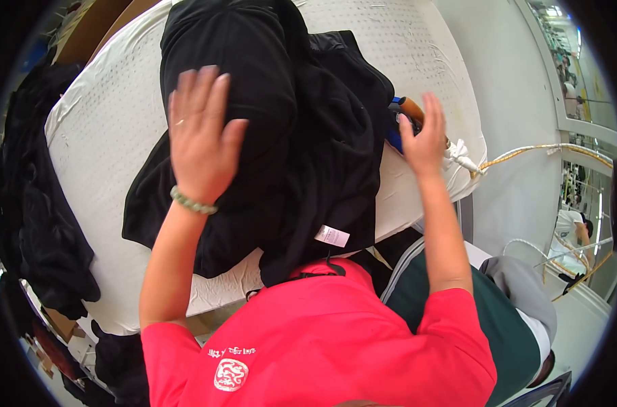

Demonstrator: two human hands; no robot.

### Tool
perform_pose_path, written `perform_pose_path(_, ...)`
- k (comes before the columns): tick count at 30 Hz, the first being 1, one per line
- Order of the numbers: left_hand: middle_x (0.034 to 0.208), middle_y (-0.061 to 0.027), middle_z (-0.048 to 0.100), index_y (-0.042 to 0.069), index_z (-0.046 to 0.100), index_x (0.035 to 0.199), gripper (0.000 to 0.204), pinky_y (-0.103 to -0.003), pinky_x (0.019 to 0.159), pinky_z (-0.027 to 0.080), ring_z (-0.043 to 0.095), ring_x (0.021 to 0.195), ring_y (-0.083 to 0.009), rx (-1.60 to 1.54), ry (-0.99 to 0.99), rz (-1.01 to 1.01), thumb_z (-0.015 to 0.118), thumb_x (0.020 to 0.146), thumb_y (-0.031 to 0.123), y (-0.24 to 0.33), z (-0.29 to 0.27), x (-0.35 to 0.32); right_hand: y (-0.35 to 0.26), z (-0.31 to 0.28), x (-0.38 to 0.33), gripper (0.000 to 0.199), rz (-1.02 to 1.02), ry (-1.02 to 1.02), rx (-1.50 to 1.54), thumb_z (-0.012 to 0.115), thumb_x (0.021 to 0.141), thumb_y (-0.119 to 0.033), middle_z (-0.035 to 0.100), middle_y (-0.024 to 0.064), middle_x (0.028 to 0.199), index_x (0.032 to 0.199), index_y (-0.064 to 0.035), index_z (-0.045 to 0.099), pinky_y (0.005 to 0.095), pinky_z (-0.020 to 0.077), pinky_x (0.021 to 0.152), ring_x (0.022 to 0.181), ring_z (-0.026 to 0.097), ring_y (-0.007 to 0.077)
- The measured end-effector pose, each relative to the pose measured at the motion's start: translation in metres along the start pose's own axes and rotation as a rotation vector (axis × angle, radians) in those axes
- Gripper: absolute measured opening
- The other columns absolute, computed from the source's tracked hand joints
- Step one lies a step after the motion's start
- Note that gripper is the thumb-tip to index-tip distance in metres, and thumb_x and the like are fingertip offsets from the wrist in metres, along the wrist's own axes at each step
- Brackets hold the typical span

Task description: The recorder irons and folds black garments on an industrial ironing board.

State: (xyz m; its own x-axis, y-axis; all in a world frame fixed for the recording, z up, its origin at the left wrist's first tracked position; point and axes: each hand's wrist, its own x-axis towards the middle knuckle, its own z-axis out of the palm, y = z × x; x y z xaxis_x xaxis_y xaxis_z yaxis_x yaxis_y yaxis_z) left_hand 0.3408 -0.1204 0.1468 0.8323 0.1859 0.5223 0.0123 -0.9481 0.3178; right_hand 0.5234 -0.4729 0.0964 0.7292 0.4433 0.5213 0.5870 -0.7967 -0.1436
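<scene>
A black garment [335, 129] lies in folds over the white padded ironing table [91, 142], with a white label [332, 236] showing near its front edge. Over its left part is my left hand [203, 146], palm down, fingers stretched out and thumb apart. The hand holds nothing; whether it presses the cloth or hovers just above I cannot tell. At the table's right side stands an iron with an orange-brown handle [411, 107], its blue and dark body partly hidden. My right hand [427, 146] is beside that handle, thumb and fingers apart, not closed round it.
A wrapped hose [512, 154] runs from the iron off to the right. Dark garments [33, 197] hang along the table's left edge. Cardboard [94, 27] stands at the far left. A grey panel [491, 74] borders the right side, and another person [571, 230] works beyond it.
</scene>
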Motion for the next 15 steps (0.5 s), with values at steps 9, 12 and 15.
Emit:
perform_pose_path(9,0.138,-0.0133,0.06,0.009,0.07,0.121,0.04,-0.048,0.119,0.031,0.05,0.137,-0.0305,-0.082,-0.343,0.343,0.073,0.086,0.029,0.055,0.02,0.033,0.061,-0.024,-0.016,0.046,0.234,-0.607,-0.19,0.07,0.093,-0.038,0.071,0.0176,0.11,0.126,-0.0064,0.061,0.0488,0.0524,0.083,0.1,0.067,0.042)
perform_pose_path(12,0.145,-0.0162,0.056,0.008,0.066,0.132,0.047,-0.046,0.121,0.028,0.046,0.142,-0.0333,-0.076,-0.074,-0.044,0.065,0.093,0.034,-0.015,0.007,0.018,0.082,-0.045,-0.051,0.047,0.242,-0.717,-0.144,0.071,0.092,-0.035,0.072,0.0167,0.103,0.126,-0.0053,0.061,0.0479,0.0535,0.079,0.091,0.068,0.0401)
perform_pose_path(15,0.155,-0.0173,0.047,0.004,0.051,0.148,0.057,-0.044,0.122,0.024,0.038,0.147,-0.0338,-0.246,0.067,-0.056,0.054,0.102,0.037,-0.049,0.024,-0.029,0.098,-0.05,-0.038,0.046,0.345,-0.801,-0.01,0.073,0.091,-0.032,0.071,0.0127,0.085,0.124,-0.0038,0.061,0.0408,0.0533,0.067,0.073,0.068,0.0303)
